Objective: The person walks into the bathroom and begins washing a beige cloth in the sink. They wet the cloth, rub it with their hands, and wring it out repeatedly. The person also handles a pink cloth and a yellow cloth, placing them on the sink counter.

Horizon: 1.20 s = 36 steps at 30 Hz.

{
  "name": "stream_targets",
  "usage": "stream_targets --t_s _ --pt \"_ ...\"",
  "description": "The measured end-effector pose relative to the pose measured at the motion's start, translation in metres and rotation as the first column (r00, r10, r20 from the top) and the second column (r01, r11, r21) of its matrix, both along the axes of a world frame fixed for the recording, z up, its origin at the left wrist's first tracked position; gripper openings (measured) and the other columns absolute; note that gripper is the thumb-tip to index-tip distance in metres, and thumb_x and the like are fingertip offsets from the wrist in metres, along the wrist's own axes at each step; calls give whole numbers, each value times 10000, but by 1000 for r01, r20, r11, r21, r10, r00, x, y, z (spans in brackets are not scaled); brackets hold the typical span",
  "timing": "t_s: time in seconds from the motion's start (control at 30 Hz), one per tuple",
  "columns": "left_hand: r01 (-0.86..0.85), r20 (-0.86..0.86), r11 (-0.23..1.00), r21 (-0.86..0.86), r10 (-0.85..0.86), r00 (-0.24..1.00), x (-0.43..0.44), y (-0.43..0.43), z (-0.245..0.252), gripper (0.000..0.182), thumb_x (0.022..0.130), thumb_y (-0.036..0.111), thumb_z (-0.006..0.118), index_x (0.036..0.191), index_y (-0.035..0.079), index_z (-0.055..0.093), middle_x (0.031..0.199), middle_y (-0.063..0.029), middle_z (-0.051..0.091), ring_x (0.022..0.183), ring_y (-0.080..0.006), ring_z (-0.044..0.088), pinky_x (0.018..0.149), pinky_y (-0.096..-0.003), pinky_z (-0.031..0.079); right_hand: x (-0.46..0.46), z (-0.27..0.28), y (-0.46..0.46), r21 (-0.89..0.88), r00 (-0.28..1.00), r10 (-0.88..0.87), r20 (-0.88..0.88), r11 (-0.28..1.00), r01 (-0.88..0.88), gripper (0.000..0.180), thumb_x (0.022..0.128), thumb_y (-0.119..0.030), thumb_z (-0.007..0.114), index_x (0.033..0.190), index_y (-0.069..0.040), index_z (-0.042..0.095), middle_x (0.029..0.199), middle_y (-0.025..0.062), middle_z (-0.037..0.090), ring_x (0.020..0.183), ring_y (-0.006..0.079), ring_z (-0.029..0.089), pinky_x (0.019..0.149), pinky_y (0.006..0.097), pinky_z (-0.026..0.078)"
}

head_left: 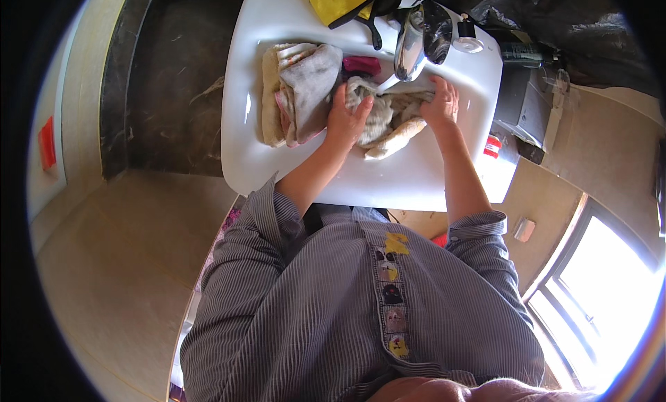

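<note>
A wet, bunched beige cloth [379,122] lies in the white washbasin [338,186], under the chrome faucet [410,48]. Water runs from the spout onto its upper part. My left hand [347,116] cups the cloth's left side, thumb spread over the top. On the other side, my right hand [442,101] grips the cloth's right end, its fingertips partly hidden. A paler fold of the cloth points towards me. Left of my left hand rests a stack of folded towels [312,95], grey over beige. Behind the cloth sits a magenta item [361,66] of unclear kind.
A yellow cloth [341,1] and a black-handled object [374,17] lie on the basin's back ledge. A small pump dispenser [467,35] stands right of the faucet. Further right are a grey box [523,103] and a dark bottle [525,53]. A window [598,287] is at lower right.
</note>
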<state>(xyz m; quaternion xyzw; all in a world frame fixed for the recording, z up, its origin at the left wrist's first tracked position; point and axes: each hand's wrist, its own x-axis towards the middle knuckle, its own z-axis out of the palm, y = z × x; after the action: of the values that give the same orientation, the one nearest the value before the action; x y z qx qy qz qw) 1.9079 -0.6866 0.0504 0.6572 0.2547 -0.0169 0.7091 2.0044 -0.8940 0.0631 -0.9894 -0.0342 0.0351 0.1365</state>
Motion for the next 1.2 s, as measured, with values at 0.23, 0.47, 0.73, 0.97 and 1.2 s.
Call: stream_targets --t_s 0.23,0.47,0.73,0.97,1.2 --pt "-55 -251 798 -600 -122 960 14 12 -12 763 877 583 506 1404 58 337 1432 -104 359 1275 -243 400 1039 -357 341 -39 -16 78 454 841 -15 -542 836 308 492 654 -165 702 1111 -10 607 984 103 652 876 186 614 802 317 500" --pt "-69 -95 138 -988 -190 977 24 28 -10 485 902 572 457 1117 151 565 1100 -52 587 1062 -220 552 893 -348 479 -60 100 115 808 767 455 -451 573 135 256 671 -120 725 882 -25 614 840 27 593 817 105 529 767 255 447" --pt "-71 -410 783 -618 -244 879 23 -15 -11 468 935 456 448 1133 53 581 1004 -79 639 892 -196 635 775 -339 518 -18 7 68 301 995 -85 -52 949 97 291 760 -354 649 843 -75 640 798 175 654 767 368 637 727 422 513" --pt "266 -7 907 327 -279 960 17 7 -3 606 814 283 719 1260 -33 456 1180 -129 554 1017 -198 558 879 -305 441 7 -20 -3 -46 976 197 91 980 -194 345 707 -279 664 1008 -117 621 1018 129 620 984 332 576 888 410 458" --pt "-52 -54 940 -338 36 998 22 -17 -45 754 843 500 611 1364 16 358 1320 -202 410 1243 -291 392 1021 -389 333 -18 -18 68 399 798 147 -585 908 125 609 625 -373 743 1139 -85 592 1002 181 658 936 329 631 841 397 494"
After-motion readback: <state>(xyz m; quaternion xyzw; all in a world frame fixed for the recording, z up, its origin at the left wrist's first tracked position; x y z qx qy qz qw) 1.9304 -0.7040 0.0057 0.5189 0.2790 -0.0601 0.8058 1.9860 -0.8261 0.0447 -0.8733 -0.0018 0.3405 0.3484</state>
